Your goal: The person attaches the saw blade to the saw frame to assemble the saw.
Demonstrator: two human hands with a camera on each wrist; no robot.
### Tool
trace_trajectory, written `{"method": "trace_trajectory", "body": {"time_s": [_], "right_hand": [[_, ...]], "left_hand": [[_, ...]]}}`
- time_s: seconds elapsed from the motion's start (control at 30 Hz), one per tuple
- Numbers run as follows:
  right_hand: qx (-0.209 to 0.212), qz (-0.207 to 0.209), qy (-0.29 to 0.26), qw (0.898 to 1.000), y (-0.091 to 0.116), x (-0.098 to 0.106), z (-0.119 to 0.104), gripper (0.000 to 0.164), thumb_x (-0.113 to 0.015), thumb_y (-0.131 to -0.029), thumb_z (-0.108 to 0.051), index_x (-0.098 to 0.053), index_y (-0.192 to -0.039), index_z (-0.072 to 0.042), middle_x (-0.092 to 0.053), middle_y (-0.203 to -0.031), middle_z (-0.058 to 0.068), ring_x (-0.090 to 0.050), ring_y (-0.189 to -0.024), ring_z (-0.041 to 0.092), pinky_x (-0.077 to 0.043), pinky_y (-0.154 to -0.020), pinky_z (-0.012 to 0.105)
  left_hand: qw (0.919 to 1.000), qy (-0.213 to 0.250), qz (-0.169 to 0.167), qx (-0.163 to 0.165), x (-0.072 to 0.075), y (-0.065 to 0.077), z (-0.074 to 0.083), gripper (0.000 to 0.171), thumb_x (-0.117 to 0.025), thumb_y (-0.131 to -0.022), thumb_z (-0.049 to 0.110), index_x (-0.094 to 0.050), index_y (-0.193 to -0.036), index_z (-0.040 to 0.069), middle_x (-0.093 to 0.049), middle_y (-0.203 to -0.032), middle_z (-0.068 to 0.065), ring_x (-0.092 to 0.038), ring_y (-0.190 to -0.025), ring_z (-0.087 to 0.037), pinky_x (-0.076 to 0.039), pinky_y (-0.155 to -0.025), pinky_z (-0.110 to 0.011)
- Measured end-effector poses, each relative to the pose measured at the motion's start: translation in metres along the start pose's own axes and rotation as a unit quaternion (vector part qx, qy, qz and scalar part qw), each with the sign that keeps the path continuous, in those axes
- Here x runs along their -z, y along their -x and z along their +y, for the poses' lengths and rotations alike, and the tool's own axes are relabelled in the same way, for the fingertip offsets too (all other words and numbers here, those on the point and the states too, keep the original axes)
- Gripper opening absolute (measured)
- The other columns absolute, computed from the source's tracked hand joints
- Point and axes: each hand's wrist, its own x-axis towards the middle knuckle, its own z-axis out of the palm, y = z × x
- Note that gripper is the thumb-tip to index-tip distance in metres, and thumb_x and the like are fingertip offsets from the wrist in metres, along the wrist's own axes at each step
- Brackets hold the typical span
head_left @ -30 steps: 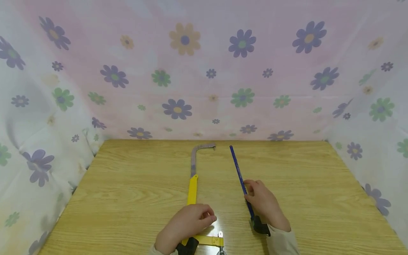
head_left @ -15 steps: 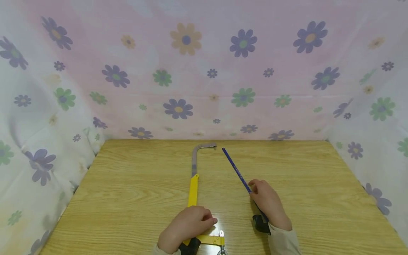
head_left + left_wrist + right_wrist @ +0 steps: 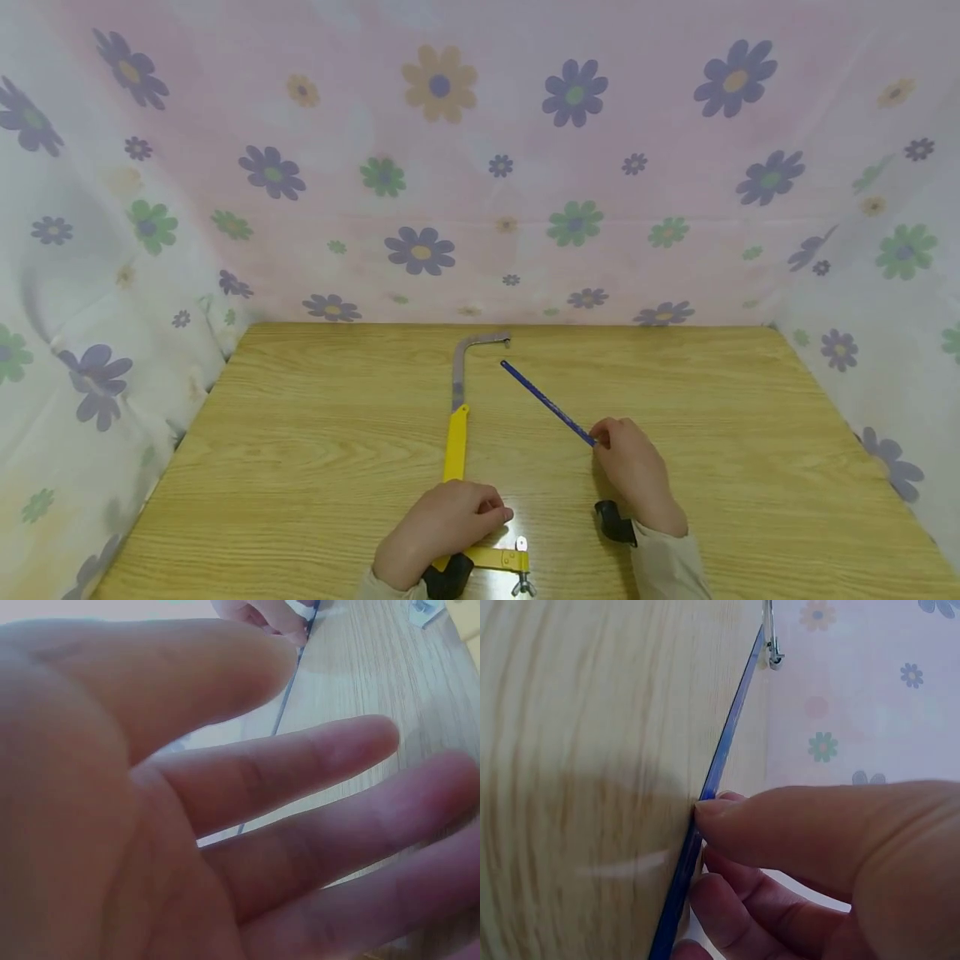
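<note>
A blue hacksaw blade (image 3: 547,402) is pinched between the thumb and fingers of my right hand (image 3: 636,467). Its far end points up and left, close to the metal tip of the hacksaw frame. That frame, with a yellow body (image 3: 455,446) and grey bent front (image 3: 459,375), lies on the table without a blade in it. My left hand (image 3: 442,525) lies over the near part of the frame and hides some of it. Its fingers (image 3: 300,761) look extended and spread in the left wrist view. A wing nut (image 3: 523,586) sits at the frame's near end.
The wood-grain table (image 3: 300,433) reaches back to a flowered cloth (image 3: 480,192), which also hangs along both sides. A black wrist mount (image 3: 615,522) is on the right wrist, and another black mount (image 3: 448,577) is at the left.
My right hand has turned the blade, and its far end has swung left toward the frame's front tip. The left hand and the frame have stayed nearly in place.
</note>
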Motion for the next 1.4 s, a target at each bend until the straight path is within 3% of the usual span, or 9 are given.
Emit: {"method": "trace_trajectory", "body": {"time_s": [0.17,0.4,0.57,0.9,1.2,1.4], "right_hand": [[0.001,-0.004,-0.005,1.000,0.000,0.000,0.001,0.011,-0.059,-0.079,-0.005,-0.062,-0.089,-0.007,-0.055,-0.086,0.005,-0.052,-0.077,0.020,-0.043,-0.067,0.038],[-0.003,-0.024,-0.012,1.000,-0.004,-0.001,0.001,0.010,-0.060,-0.079,-0.005,-0.062,-0.089,-0.008,-0.055,-0.081,0.002,-0.048,-0.070,0.016,-0.041,-0.062,0.034],[-0.001,-0.048,-0.026,0.999,-0.002,0.000,-0.001,0.011,-0.059,-0.079,-0.007,-0.061,-0.089,-0.009,-0.056,-0.078,0.000,-0.047,-0.066,0.015,-0.039,-0.059,0.030],[0.009,-0.067,-0.019,0.998,0.001,0.004,0.000,0.004,-0.065,-0.078,-0.015,-0.061,-0.079,-0.012,-0.057,-0.074,-0.004,-0.047,-0.064,0.013,-0.038,-0.060,0.030],[0.040,-0.091,-0.066,0.993,-0.003,0.000,0.002,0.005,-0.065,-0.081,-0.019,-0.063,-0.084,-0.015,-0.057,-0.078,-0.006,-0.048,-0.068,0.011,-0.040,-0.065,0.031],[0.042,-0.088,-0.098,0.990,-0.004,0.003,0.001,0.006,-0.062,-0.083,-0.019,-0.061,-0.086,-0.014,-0.057,-0.080,-0.005,-0.048,-0.069,0.012,-0.040,-0.062,0.031]], "left_hand": [[0.9999,-0.011,0.000,-0.006,-0.002,0.000,0.000,0.029,-0.050,-0.088,0.041,-0.061,-0.072,0.020,-0.045,-0.057,0.014,-0.041,-0.050,-0.002,-0.036,-0.049,-0.020],[0.9999,-0.005,0.004,0.010,-0.005,-0.002,-0.001,0.024,-0.051,-0.088,0.040,-0.061,-0.075,0.022,-0.046,-0.057,0.014,-0.041,-0.049,-0.003,-0.035,-0.049,-0.020],[0.9999,-0.010,0.002,0.014,-0.006,-0.001,-0.002,0.028,-0.053,-0.086,0.039,-0.058,-0.065,0.022,-0.044,-0.053,0.013,-0.039,-0.047,-0.003,-0.033,-0.046,-0.020],[0.9995,-0.028,-0.002,0.018,-0.006,0.001,0.001,0.022,-0.058,-0.082,0.043,-0.063,-0.069,0.025,-0.050,-0.059,0.017,-0.043,-0.052,-0.002,-0.035,-0.049,-0.021],[0.9983,-0.050,-0.008,0.029,-0.006,0.004,-0.001,0.023,-0.062,-0.078,0.039,-0.061,-0.060,0.027,-0.045,-0.051,0.017,-0.039,-0.048,-0.002,-0.032,-0.046,-0.021],[0.9982,-0.057,-0.006,0.018,-0.010,0.007,-0.003,0.021,-0.063,-0.078,0.040,-0.061,-0.060,0.030,-0.045,-0.051,0.020,-0.041,-0.049,-0.001,-0.033,-0.046,-0.021]]}}
